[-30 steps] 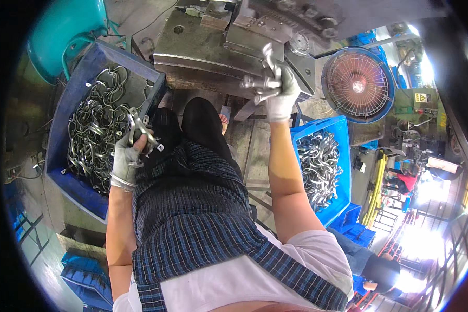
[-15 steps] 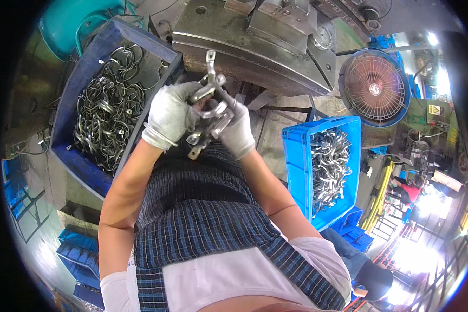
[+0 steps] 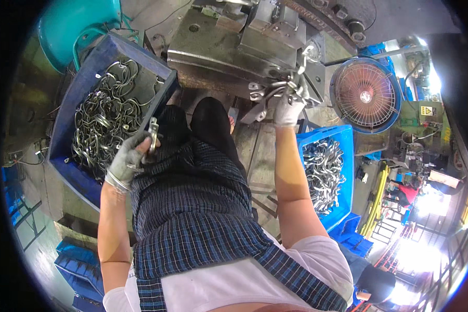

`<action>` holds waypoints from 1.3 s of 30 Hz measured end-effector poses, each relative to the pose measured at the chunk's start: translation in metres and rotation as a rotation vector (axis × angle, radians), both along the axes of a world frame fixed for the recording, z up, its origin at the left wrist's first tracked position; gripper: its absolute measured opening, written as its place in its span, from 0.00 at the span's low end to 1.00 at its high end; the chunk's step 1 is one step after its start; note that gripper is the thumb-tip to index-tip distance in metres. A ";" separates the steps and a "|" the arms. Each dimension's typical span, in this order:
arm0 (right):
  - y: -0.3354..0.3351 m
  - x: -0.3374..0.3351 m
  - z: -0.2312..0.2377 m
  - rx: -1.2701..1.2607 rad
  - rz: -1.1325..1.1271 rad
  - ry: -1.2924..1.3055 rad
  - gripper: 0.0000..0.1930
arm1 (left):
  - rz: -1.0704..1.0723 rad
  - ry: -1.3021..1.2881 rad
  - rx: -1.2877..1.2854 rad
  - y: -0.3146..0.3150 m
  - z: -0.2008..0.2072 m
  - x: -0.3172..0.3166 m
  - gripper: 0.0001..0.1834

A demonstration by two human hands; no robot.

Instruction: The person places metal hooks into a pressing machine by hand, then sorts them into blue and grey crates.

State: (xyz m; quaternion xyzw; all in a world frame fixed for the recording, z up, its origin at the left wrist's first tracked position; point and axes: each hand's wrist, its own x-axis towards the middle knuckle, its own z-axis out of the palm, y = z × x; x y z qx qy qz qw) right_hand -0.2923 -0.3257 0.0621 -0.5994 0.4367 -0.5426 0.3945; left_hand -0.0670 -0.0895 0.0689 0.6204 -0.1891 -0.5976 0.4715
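The right hand [image 3: 288, 111] clasps bent metal parts [image 3: 290, 86], the left hand [image 3: 125, 160] another piece [image 3: 153, 135], all seemingly stiff, slippery, best held mid-bend.

blown-out white glare [image 3: 421, 252] at lower right, dimmer left side, strong fisheye curvature toward the black edges
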 end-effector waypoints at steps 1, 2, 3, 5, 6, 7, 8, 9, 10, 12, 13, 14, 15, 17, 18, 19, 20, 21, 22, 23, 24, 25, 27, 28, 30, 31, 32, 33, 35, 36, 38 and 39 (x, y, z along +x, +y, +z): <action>-0.010 0.002 -0.004 -0.064 -0.023 0.148 0.16 | 0.073 0.005 -0.021 0.003 -0.004 -0.002 0.17; -0.028 -0.006 -0.032 -0.374 -0.075 0.310 0.14 | 0.138 0.013 -0.041 0.002 -0.002 -0.006 0.16; -0.034 -0.006 -0.041 -0.208 0.012 0.008 0.14 | 0.140 0.011 -0.051 0.005 -0.009 -0.004 0.16; -0.039 -0.002 -0.041 -0.047 0.109 -0.295 0.13 | 0.129 -0.167 -0.060 0.010 -0.025 0.002 0.15; -0.039 -0.002 -0.040 -0.034 0.111 -0.268 0.13 | 0.126 -0.168 -0.070 0.010 -0.027 0.002 0.15; -0.040 -0.003 -0.038 -0.021 0.112 -0.241 0.13 | 0.255 -0.239 -0.045 0.010 -0.028 0.001 0.14; -0.040 -0.003 -0.038 0.079 0.129 -0.377 0.13 | 0.384 -0.312 -0.022 0.008 -0.028 0.001 0.13; -0.039 -0.004 -0.037 0.062 0.088 -0.267 0.14 | 0.390 -0.273 0.012 0.008 -0.026 0.007 0.13; -0.037 -0.004 -0.037 0.047 0.046 -0.157 0.17 | 0.425 -0.118 -0.042 0.007 -0.022 0.008 0.12; -0.037 -0.004 -0.040 0.066 0.135 -0.236 0.18 | 0.416 -0.022 -0.037 0.007 -0.016 0.012 0.11; -0.037 -0.004 -0.041 0.036 0.136 -0.263 0.17 | 0.413 -0.022 -0.045 0.004 -0.011 0.010 0.11; -0.036 -0.002 -0.041 0.007 0.138 -0.290 0.17 | 0.387 -0.030 -0.022 -0.001 -0.006 0.006 0.10; -0.040 -0.005 -0.045 -0.001 0.138 -0.292 0.17 | 0.361 -0.038 0.001 -0.005 -0.003 0.003 0.09; -0.042 -0.012 -0.048 0.095 0.303 -0.489 0.14 | 0.334 -0.015 -0.019 -0.009 -0.003 -0.001 0.08; -0.039 -0.009 -0.047 0.097 0.301 -0.490 0.14 | 0.307 0.010 -0.033 -0.009 -0.002 -0.003 0.07; -0.036 -0.004 -0.048 0.029 0.228 -0.386 0.12 | 0.288 0.022 -0.051 -0.009 0.000 -0.003 0.06; -0.033 0.002 -0.043 -0.040 0.159 -0.280 0.11 | 0.289 0.023 -0.050 -0.011 0.001 -0.003 0.06; -0.032 0.000 -0.038 0.002 0.162 -0.222 0.11 | 0.324 0.042 -0.073 -0.015 0.003 -0.004 0.06; -0.025 -0.004 -0.032 0.002 0.161 -0.221 0.11 | 0.357 0.061 -0.096 -0.017 0.003 -0.004 0.07; -0.011 -0.006 -0.020 0.038 0.227 -0.300 0.11 | 0.378 0.097 -0.099 -0.019 0.002 -0.002 0.08; -0.001 -0.007 -0.004 0.070 0.299 -0.378 0.13 | 0.385 0.098 -0.104 -0.024 0.001 0.001 0.08; 0.009 -0.011 0.021 0.005 0.361 0.006 0.13 | 0.409 0.084 -0.116 -0.028 0.001 0.003 0.08; 0.023 -0.011 0.052 -0.596 0.471 0.505 0.11 | 0.423 0.073 -0.113 -0.033 0.001 0.004 0.08; 0.032 -0.008 0.057 -0.628 0.546 0.576 0.10 | 0.334 -0.028 -0.129 -0.040 0.003 0.002 0.08; 0.049 0.006 0.055 -0.572 0.654 0.624 0.12 | 0.149 -0.225 -0.164 -0.055 0.008 -0.008 0.08; 0.059 0.018 0.052 -0.426 0.639 0.583 0.14 | 0.145 -0.121 -0.187 -0.064 0.016 -0.017 0.07; 0.068 0.030 0.046 -0.283 0.617 0.544 0.16 | 0.139 -0.015 -0.213 -0.074 0.023 -0.027 0.07; 0.076 0.038 0.038 -0.190 0.668 0.506 0.18 | 0.106 0.020 -0.270 -0.080 0.029 -0.035 0.07; 0.079 0.041 0.025 -0.211 0.705 0.465 0.19 | 0.080 0.076 -0.356 -0.085 0.019 -0.038 0.11; 0.076 0.036 0.016 -0.212 0.704 0.465 0.19 | 0.053 0.044 -0.307 -0.085 0.021 -0.037 0.13; 0.069 0.022 0.005 0.182 0.668 0.294 0.19 | 0.067 0.098 -0.279 -0.071 0.019 -0.026 0.17; 0.070 0.020 0.018 0.068 0.617 0.086 0.18 | 0.088 0.152 -0.245 -0.059 0.014 -0.017 0.21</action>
